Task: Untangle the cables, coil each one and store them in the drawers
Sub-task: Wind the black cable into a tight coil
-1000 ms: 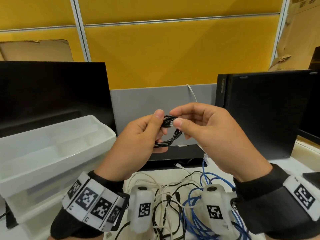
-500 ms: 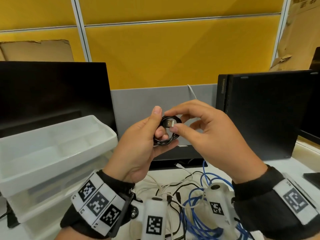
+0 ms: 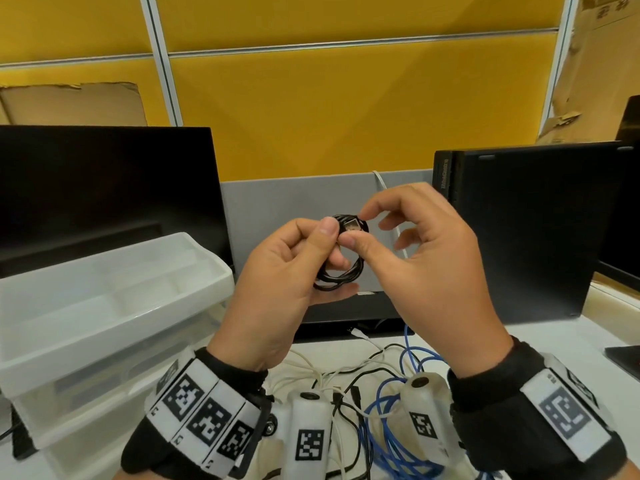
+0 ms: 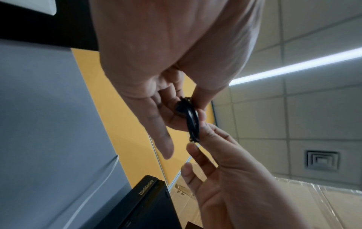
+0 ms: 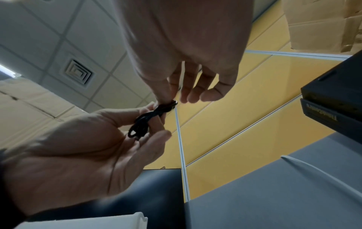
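Note:
A small coil of black cable (image 3: 341, 277) (image 4: 192, 124) (image 5: 145, 122) is held in the air in front of me. My left hand (image 3: 294, 268) grips the coil, thumb on top and fingers curled under it. My right hand (image 3: 356, 230) pinches the coil's top at the USB plug (image 3: 351, 225) between thumb and forefinger, its other fingers spread loose. Below on the desk lies a tangle of white, black and blue cables (image 3: 377, 386). The open translucent drawer (image 3: 114, 306) stands at the left.
A black monitor (image 3: 104, 188) stands behind the drawer unit. A black desktop computer (image 3: 519, 230) stands upright at the right. A grey partition (image 3: 294, 202) and yellow wall panels close the back. A flat black base (image 3: 346, 311) lies under the hands.
Both hands have lifted slightly. My right hand has turned the plug end into the top of the coil and spread its other fingers; the left thumb has shifted on the coil.

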The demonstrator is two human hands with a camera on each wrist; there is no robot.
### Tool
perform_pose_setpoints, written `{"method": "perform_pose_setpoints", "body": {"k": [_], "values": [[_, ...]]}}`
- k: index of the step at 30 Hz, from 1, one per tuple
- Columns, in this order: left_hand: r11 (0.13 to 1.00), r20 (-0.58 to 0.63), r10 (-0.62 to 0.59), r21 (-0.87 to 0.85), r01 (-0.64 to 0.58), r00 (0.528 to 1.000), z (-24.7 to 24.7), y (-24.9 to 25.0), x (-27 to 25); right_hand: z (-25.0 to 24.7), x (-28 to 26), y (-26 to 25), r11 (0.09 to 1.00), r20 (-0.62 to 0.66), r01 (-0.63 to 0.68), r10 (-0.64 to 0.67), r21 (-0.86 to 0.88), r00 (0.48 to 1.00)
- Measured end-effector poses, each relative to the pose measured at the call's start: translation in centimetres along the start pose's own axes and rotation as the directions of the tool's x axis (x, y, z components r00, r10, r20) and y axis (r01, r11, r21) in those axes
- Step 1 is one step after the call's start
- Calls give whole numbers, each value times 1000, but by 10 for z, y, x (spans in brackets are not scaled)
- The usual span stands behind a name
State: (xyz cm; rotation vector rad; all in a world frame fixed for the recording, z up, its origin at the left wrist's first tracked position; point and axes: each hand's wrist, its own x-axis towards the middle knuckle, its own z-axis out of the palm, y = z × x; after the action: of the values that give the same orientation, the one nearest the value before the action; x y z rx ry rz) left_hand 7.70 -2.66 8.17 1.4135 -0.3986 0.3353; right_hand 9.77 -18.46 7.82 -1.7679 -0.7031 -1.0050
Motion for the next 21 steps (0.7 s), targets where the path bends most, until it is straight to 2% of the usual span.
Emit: {"method": "perform_pose_setpoints", "body": {"k": [4, 6, 9, 11, 13, 15, 17, 18, 19, 21], "values": [[980, -126, 134, 165, -112, 983, 3, -10, 0, 6, -3, -1, 993, 23, 28, -25, -112, 999], [971, -132, 147, 208, -118, 980, 3, -13, 0, 8, -4, 2, 993, 41, 25, -21, -115, 999], [998, -73, -24, 54, 28, 997, 0, -7, 2, 5, -2, 3, 993, 69, 96, -91, -71, 993], [988, -9, -146, -59, 145, 989, -3, 0, 3, 0, 0, 3, 982, 92, 180, -174, -58, 980], [972, 39, -213, -89, 216, 976, -7, 6, 3, -4, 1, 3, 978, 127, 209, -208, 3, 970], [976, 70, -205, -64, 209, 976, -9, 11, 3, -4, 1, 2, 981, 154, 125, -147, 148, 977], [993, 87, -120, 10, 120, 989, -12, 11, 3, -3, 1, -3, 937, 169, -81, 24, 341, 985], [996, 88, -45, 79, 39, 995, -13, 9, 3, -2, 1, -5, 888, 192, -197, 126, 415, 973], [985, 91, 49, 163, -64, 995, -13, 5, 3, -2, 1, -7, 831, 227, -303, 219, 466, 949], [909, 86, 244, 328, -259, 966, -13, -2, 2, 0, 2, -8, 677, 327, -491, 367, 548, 871]]}}
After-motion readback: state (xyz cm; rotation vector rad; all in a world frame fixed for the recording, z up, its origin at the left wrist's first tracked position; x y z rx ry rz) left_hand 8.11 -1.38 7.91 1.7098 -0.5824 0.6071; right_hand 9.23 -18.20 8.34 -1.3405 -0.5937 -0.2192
